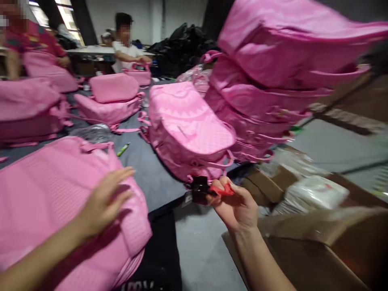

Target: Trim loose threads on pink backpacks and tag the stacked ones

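My left hand [104, 202] hovers over or rests lightly on a large pink backpack [54, 194] at the lower left, its fingers spread. With its fingers curled, my right hand [238, 206] grips a crumpled red piece [222, 189], low at the centre right. A black box-like item [199, 190] adjoins the red piece; whether the two are joined is unclear. Just beyond, a pink backpack [190, 125] lies on the dark tabletop [136, 161], its top handle toward me.
A tall stack of pink backpacks [266, 89] leans at the right. Open cardboard boxes [306, 234] with plastic-wrapped items stand below it. A green marker [123, 149] lies on the table. Two people handle pink bags at the far left and back.
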A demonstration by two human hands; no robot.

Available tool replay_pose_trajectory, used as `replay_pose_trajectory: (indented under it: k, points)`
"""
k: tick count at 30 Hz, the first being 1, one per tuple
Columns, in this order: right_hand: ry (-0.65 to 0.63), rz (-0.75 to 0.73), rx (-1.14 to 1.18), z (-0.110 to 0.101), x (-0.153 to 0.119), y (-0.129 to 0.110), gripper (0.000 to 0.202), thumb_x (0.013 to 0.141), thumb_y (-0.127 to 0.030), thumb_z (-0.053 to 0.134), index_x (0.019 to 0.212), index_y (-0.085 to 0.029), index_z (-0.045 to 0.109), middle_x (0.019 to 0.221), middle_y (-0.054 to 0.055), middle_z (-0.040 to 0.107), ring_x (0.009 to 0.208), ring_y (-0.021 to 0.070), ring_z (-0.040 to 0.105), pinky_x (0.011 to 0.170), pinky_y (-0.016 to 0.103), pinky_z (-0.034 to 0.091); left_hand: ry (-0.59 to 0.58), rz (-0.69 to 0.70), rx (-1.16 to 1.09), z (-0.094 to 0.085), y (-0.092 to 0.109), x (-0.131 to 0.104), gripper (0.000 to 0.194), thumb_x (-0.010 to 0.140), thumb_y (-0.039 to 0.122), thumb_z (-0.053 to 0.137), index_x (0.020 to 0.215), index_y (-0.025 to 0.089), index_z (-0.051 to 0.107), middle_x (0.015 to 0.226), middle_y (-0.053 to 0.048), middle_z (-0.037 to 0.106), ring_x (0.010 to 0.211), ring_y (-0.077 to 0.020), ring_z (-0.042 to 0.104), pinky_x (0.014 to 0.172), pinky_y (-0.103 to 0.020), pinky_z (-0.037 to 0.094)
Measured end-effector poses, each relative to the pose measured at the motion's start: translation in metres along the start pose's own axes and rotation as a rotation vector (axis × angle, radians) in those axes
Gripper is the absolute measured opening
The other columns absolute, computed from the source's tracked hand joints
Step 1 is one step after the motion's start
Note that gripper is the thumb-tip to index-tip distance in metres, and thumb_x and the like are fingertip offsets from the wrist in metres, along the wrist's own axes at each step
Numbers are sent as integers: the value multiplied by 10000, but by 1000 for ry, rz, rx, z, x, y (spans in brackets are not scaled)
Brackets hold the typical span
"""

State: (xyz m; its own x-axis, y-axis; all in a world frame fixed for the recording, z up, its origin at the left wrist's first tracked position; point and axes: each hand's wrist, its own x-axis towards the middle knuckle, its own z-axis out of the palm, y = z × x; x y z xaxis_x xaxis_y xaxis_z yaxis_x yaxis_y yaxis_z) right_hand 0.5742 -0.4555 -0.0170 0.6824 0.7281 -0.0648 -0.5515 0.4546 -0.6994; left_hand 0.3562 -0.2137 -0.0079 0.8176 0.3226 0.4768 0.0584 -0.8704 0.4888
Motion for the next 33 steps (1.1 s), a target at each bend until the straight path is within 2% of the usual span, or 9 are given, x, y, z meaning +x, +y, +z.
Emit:
replay_pose_trajectory:
  k: [4, 9, 14, 16, 19, 22, 26, 30, 33]
  points:
    - [-202, 242, 81, 63, -14, 66, 223, 736, -312, 684, 658, -205, 504, 600, -60, 377, 546, 97, 487, 586, 257, 558, -250, 182, -144, 9, 17, -37, 682, 927, 500, 550, 1491, 196, 316, 1472, -154, 482, 1363, -249, 465, 1109, -417, 449]
    - [-261, 427, 131, 91, -24, 115, 248, 753, -322, 651, 638, -200, 468, 572, -72, 283, 494, 82, 440, 542, 214, 528, -46, 118, -71, 4, 2, -68, 368, 979, 388, 485, 1270, 169, 541, 1240, -135, 623, 1186, -231, 552, 1018, -423, 470]
    - [-251, 454, -44, 96, -23, 130, 300, 778, -381, 604, 617, -213, 415, 561, -68, 299, 468, 95, 411, 458, 213, 473, -20, 147, -32, -13, -14, -83, 335, 1016, 374, 375, 1069, 186, 648, 892, -54, 672, 829, -170, 588, 773, -335, 484]
    - [-244, 318, -308, 96, -16, 128, 280, 807, -414, 575, 646, -217, 458, 594, -43, 416, 504, 116, 453, 497, 257, 493, 2, 172, 67, -23, -23, -83, 354, 1021, 327, 349, 973, 184, 669, 805, -43, 661, 745, -160, 564, 701, -319, 450]
    - [-157, -246, -926, 107, -6, 127, 196, 879, -388, 536, 929, -216, 616, 928, 59, 647, 823, 199, 615, 772, 375, 535, -2, 205, 305, -44, -38, -82, 328, 994, 227, 370, 852, 172, 661, 713, -38, 618, 679, -164, 526, 630, -317, 396]
    - [-335, -697, -1413, 134, -4, 141, 334, 922, -324, 493, 1215, -196, 591, 1214, 133, 637, 1134, 264, 578, 981, 441, 438, -65, 250, 475, -62, -46, -81, 271, 965, 180, 419, 812, 178, 642, 691, -23, 583, 671, -172, 510, 637, -325, 389]
    - [-691, -359, -1767, 166, 3, 179, 256, 944, -177, 412, 1058, -166, 640, 864, 96, 726, 760, 209, 673, 673, 295, 446, -91, 247, 477, -83, -60, -76, 207, 962, 213, 469, 839, 175, 632, 721, -19, 606, 701, -174, 542, 676, -324, 423]
    - [-467, -79, -1712, 160, 22, 209, 206, 993, -208, 396, 985, -184, 601, 819, 55, 727, 718, 178, 674, 595, 242, 367, 66, -73, 308, -102, -95, -51, 167, 956, 284, 518, 1022, 181, 631, 968, -57, 677, 913, -187, 612, 804, -317, 481]
    - [-358, -51, -1795, 146, 31, 222, 214, 993, -183, 398, 945, -188, 607, 791, 56, 724, 719, 183, 675, 583, 250, 317, -3, -332, 277, -89, -121, -16, 110, 915, 218, 552, 933, 201, 659, 984, -33, 676, 943, -175, 619, 866, -313, 484]
